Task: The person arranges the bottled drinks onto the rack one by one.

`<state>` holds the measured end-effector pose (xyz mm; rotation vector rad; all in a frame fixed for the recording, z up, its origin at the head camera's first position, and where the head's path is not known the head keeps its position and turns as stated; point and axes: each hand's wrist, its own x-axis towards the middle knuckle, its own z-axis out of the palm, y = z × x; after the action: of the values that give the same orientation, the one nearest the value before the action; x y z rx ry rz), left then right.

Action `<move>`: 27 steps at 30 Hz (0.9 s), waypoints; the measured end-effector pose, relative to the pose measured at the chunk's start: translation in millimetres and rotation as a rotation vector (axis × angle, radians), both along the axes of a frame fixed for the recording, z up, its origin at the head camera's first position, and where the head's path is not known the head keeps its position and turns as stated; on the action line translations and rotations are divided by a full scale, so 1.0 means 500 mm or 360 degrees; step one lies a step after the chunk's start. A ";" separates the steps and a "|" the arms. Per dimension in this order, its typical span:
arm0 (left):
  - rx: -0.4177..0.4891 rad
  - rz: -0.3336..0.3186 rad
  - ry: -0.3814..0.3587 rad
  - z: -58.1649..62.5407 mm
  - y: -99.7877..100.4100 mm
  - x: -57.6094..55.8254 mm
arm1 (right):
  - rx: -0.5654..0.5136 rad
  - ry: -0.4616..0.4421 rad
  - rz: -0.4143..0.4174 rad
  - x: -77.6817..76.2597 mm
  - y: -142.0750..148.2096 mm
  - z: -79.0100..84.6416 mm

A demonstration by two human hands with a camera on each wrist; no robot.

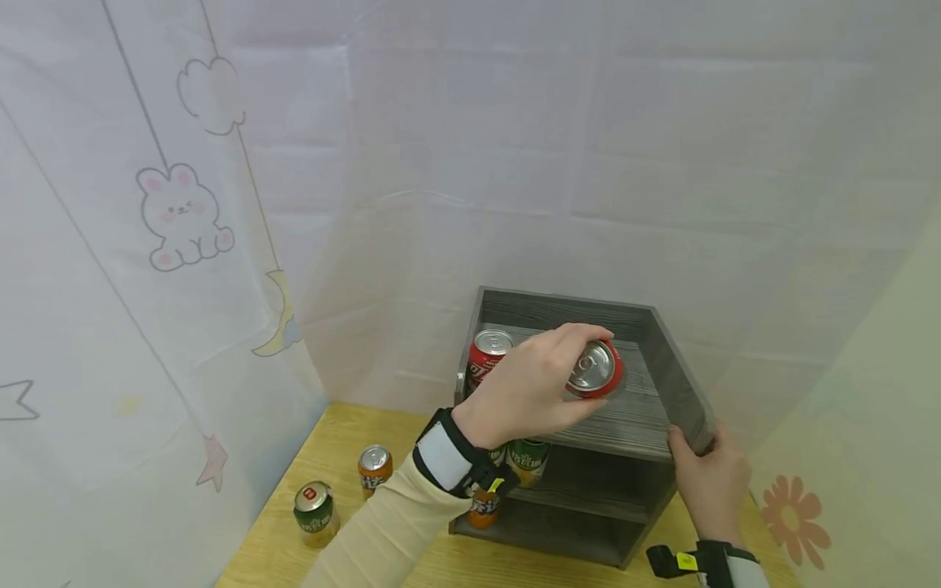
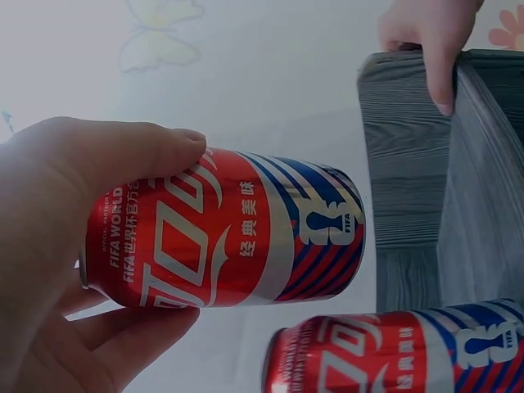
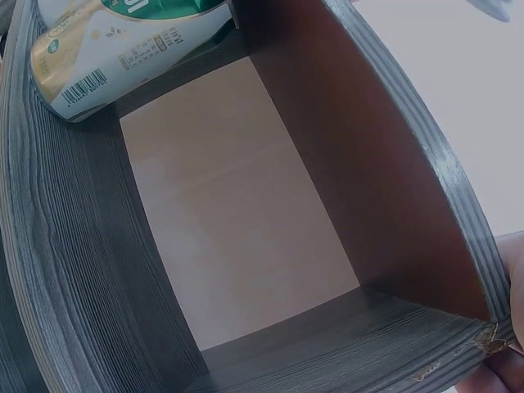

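A red cola can (image 1: 595, 371) is held in my left hand (image 1: 532, 380), thumb and fingers around its upper end, over the top board of a grey wooden shelf (image 1: 643, 416). In the left wrist view that cola can (image 2: 229, 229) shows its printed side between the thumb and fingers. Another red cola can (image 1: 491, 345) stands at the left of the top board, partly behind the left hand. My right hand (image 1: 709, 478) grips the front edge of the shelf's right side panel, thumb inside and fingers outside, mostly out of the right wrist view.
Green cans (image 1: 529, 461) stand on the middle level, partly hidden by the left arm. An orange can (image 1: 483, 508) is on the bottom level. Left of the shelf, another orange can (image 1: 375, 469) and a green can (image 1: 316, 516) stand on the yellow wooden table (image 1: 257, 531). White curtains hang behind.
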<state>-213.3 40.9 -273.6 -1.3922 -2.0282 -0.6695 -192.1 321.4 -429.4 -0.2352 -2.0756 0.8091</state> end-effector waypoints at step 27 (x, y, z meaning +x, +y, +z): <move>-0.0408 0.0422 -0.0008 -0.036 0.062 -0.043 | -0.0046 -0.0048 -0.0005 0.002 0.000 0.007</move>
<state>-235.0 72.0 -291.6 -1.2237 -2.3112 -0.3072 -191.3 321.2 -425.9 -0.2679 -2.0923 0.8387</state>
